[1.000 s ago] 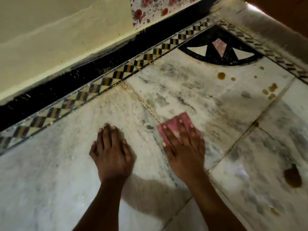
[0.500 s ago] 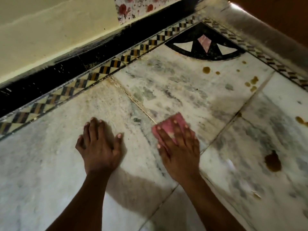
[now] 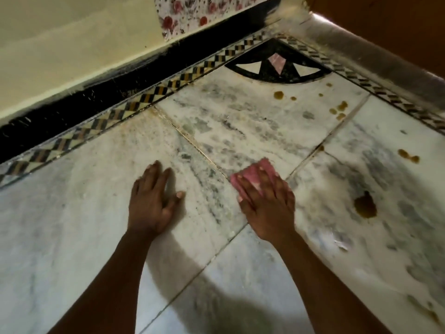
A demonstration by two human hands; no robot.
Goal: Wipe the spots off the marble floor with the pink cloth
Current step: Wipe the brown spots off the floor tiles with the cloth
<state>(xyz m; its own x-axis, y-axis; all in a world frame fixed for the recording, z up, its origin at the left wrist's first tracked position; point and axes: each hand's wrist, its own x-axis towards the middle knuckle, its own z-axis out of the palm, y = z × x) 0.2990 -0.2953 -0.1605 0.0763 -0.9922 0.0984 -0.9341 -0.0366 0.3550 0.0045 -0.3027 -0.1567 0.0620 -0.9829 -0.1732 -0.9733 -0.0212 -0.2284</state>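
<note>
- Two bare forearms come in from the lower edge; no sleeve, cuff, watch or bangle shows on either.
- The left hand (image 3: 154, 201) is ungloved, with no ring on any finger that I can see.
- Its thumbnail is short and pale.
- The right hand (image 3: 267, 208) is also ungloved and ringless.
- Short, pale nails show at two or three of its fingertips (image 3: 240, 175); the rest are blurred.

**Marble corner, patterned border**

Grey-veined white marble floor (image 3: 84, 237) slabs meet a checkered inlay border (image 3: 149, 100) and a black skirting band (image 3: 96, 97) below a cream wall (image 3: 72, 44). A black fan-shaped inlay (image 3: 277, 68) fills the corner under floral fabric (image 3: 192, 13).
</note>
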